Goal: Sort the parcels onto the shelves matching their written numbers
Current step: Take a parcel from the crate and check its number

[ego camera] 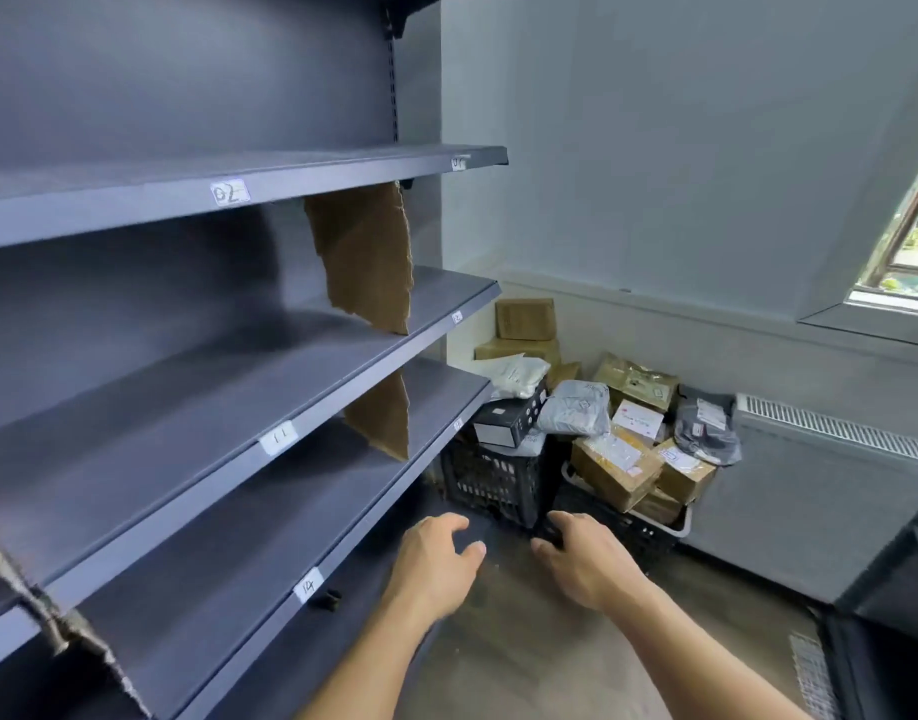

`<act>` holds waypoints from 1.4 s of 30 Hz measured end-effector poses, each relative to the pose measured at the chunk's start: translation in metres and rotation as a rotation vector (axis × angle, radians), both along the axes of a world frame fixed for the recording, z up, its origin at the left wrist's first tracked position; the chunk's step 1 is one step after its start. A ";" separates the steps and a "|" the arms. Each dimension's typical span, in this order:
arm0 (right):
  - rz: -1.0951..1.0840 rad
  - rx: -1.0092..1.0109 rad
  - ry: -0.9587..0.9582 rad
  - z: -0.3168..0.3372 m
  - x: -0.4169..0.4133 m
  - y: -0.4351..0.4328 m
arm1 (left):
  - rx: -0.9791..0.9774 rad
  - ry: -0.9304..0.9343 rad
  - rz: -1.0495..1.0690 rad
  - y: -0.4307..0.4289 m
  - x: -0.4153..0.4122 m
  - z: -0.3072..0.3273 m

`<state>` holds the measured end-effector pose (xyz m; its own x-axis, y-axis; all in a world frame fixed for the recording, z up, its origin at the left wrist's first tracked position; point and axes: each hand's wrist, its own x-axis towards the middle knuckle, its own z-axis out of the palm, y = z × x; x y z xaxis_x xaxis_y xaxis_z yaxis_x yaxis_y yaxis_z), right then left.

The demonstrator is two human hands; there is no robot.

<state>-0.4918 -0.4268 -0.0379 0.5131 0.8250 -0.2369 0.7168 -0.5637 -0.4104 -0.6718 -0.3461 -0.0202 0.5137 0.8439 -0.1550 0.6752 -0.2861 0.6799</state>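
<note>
Pale walls [654, 148] are meeting in a corner, with a window [909, 241] letting light in at the right and a radiator [836, 433] sitting below it. Dark grey shelves [187, 387] are running along the left side, their long edges heading away toward that corner. Paper labels on the front lips are reading 02 [230, 192], 11 [279, 437] and 14 [308, 585]. Torn cardboard sheets [363, 257] are standing upright between the boards.

The parcels [628, 423] are lying in a heap in the corner, just past the shelf ends, spilling over two black crates [488, 485]. A black-and-white box [509, 423] is lying flat on the left crate, its long side running across. A brown box [615, 470] on the right crate is sitting tilted, long side left to right, white label facing up. A grey bag [574, 407] is slumping between them.

The left hand [436, 558] is hovering palm down over the floor [524, 641], fingers loosely bent, holding nothing. The right hand [587, 558] is reaching beside it with fingers curled against the near crate's dark corner. I cannot tell whether it is gripping anything.
</note>
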 end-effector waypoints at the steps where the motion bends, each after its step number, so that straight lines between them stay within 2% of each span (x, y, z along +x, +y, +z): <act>1: -0.024 0.007 0.004 0.003 0.006 0.008 | 0.000 0.004 -0.020 0.012 0.008 0.000; 8: -0.217 0.000 0.065 -0.005 0.049 0.026 | -0.016 0.041 -0.170 0.070 0.071 -0.014; 16: -0.317 -0.007 0.062 -0.020 0.117 0.048 | -0.040 0.050 -0.256 0.111 0.146 -0.032; 31: -0.252 -0.006 0.118 -0.045 0.334 0.177 | -0.060 0.128 -0.194 0.227 0.353 -0.057; 37: -0.243 -0.045 0.136 -0.067 0.385 0.216 | -0.115 0.181 -0.197 0.257 0.409 -0.075; 42: -0.298 -0.070 0.226 -0.092 0.414 0.248 | -0.156 0.237 -0.207 0.292 0.445 -0.100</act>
<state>-0.0782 -0.1788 -0.1294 0.6568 0.6252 -0.4217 0.4130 -0.7661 -0.4925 -0.2267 -0.0539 -0.1200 0.6058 0.6824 -0.4089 0.7579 -0.3387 0.5576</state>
